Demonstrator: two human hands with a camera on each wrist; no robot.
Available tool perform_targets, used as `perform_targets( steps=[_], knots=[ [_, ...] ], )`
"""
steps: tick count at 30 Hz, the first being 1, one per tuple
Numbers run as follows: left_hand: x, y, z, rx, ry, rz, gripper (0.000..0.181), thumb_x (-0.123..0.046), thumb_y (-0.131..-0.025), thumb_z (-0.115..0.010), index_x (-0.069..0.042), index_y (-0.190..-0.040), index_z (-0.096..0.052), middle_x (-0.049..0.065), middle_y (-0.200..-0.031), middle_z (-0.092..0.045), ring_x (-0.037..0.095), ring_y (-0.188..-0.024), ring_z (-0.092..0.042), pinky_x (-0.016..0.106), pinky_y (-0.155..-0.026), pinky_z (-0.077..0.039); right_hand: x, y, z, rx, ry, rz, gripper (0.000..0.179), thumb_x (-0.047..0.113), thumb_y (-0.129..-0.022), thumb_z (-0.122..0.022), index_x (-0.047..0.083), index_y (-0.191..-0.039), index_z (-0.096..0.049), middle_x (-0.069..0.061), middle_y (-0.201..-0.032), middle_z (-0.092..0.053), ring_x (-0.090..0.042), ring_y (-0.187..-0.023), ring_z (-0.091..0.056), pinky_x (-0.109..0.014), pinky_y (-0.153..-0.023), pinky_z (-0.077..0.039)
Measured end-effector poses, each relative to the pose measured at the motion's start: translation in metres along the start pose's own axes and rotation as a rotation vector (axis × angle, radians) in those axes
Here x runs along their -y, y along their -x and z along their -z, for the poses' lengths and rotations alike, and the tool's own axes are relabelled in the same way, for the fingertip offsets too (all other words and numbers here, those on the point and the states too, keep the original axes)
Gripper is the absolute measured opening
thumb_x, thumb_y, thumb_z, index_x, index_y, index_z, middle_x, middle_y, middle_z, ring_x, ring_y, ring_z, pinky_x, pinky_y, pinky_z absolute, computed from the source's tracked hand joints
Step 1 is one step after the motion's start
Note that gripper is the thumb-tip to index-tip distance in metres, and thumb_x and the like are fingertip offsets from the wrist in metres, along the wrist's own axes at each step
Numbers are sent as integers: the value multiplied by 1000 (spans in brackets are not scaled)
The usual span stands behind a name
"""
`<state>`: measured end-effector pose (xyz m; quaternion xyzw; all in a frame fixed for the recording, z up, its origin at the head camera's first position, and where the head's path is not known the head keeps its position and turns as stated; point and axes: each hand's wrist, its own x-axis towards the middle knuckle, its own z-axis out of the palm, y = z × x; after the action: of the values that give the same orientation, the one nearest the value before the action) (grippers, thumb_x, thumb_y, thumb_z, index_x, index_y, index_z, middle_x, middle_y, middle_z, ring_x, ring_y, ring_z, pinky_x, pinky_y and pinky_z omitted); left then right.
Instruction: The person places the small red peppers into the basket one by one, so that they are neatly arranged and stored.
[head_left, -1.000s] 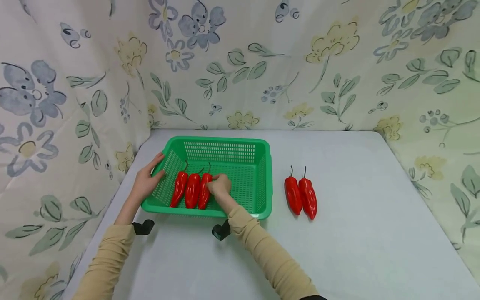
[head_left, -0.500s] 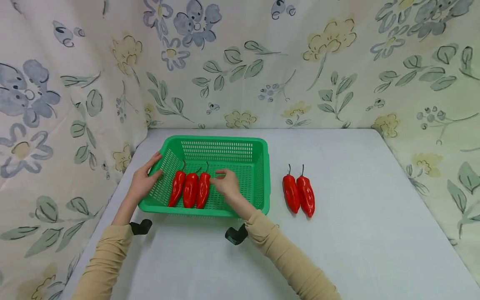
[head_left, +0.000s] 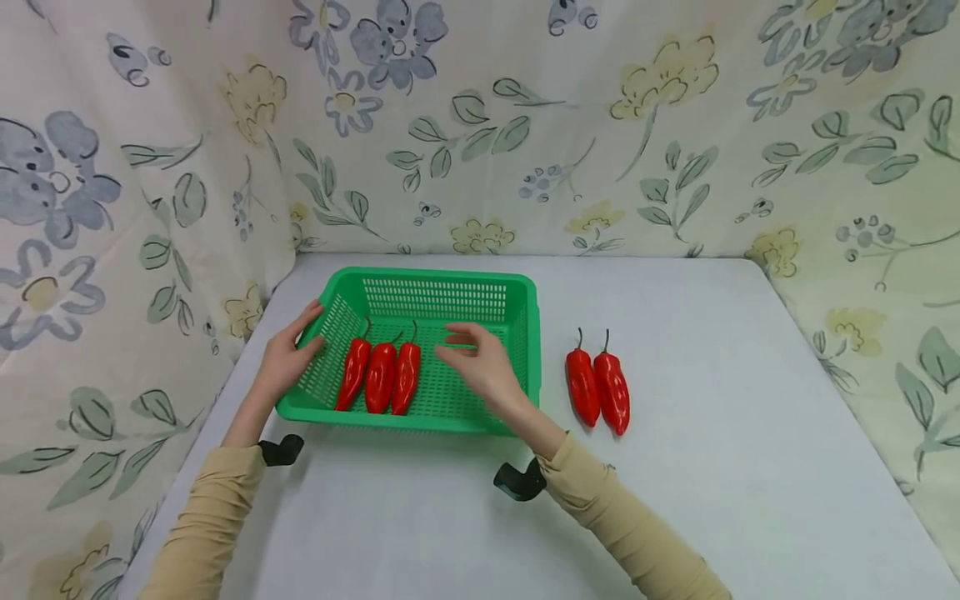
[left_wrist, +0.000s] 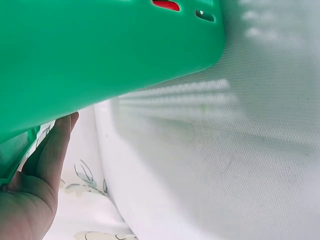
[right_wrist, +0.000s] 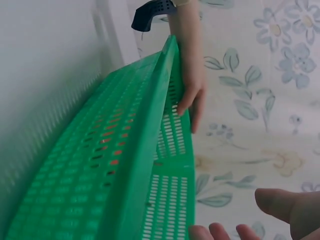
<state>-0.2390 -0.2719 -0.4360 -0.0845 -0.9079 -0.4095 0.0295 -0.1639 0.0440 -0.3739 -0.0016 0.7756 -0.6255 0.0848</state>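
A green plastic basket [head_left: 480, 425] stands on the table. Three red peppers [head_left: 379, 377] lie side by side in its left half, stems pointing away. My left hand [head_left: 288, 358] holds the basket's left rim, thumb on the inner side and fingers along the outside; the left wrist view shows those fingers [left_wrist: 56, 150] against the outer wall. Above the basket's right half hovers my right hand [head_left: 483, 367], fingers loosely bent and holding nothing. Two more red peppers [head_left: 598, 390] lie together on the table, right of the basket.
The white table [head_left: 735, 400] extends to the right and toward me. Floral fabric [head_left: 570, 125] hangs behind it and along both sides. A black wrist camera [head_left: 519, 482] is strapped near each hand.
My right hand has let go of the rightmost pepper in the basket, then drawn back up and to the right. The left hand stays on the rim.
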Motion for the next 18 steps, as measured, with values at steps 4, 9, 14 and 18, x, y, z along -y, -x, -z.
perform_targets(
  steps=[4, 9, 14, 18],
  knots=[
    [0, -1, 0, 2, 9, -6, 53, -12, -96, -51, -10, -147, -35, 4, -157, -26, 40, -143, -23, 62, -109, -25, 2, 7, 15, -13, 45, 54, 43, 24, -90, -63, 15, -131, -55, -9, -127, -60, -28, -113, -60, -41, -90, -52],
    [0, -1, 0, -1, 17, -5, 53, -12, -96, -51, -11, -147, -36, 4, -157, -27, 40, -142, -24, 62, -109, -26, 1, 13, 34, -28, 83, 93, 45, 22, -91, -62, 13, -134, -52, -12, -131, -57, -31, -117, -57, -44, -92, -52],
    [2, 0, 0, -1, 18, -9, 53, -11, -96, -51, -11, -147, -36, 5, -157, -27, 39, -143, -23, 62, -110, -25, -2, 18, 54, -46, 132, 79, 48, 23, -92, -60, 13, -138, -48, -11, -135, -55, -32, -122, -54, -47, -95, -50],
    [2, 1, 1, 1, 18, -5, 53, -11, -96, -51, -11, -147, -35, 5, -157, -26, 39, -143, -22, 62, -110, -23, -6, 20, 70, -60, 141, 63, 49, 25, -93, -59, 14, -139, -46, -9, -137, -53, -30, -125, -52, -47, -97, -49]
  ],
)
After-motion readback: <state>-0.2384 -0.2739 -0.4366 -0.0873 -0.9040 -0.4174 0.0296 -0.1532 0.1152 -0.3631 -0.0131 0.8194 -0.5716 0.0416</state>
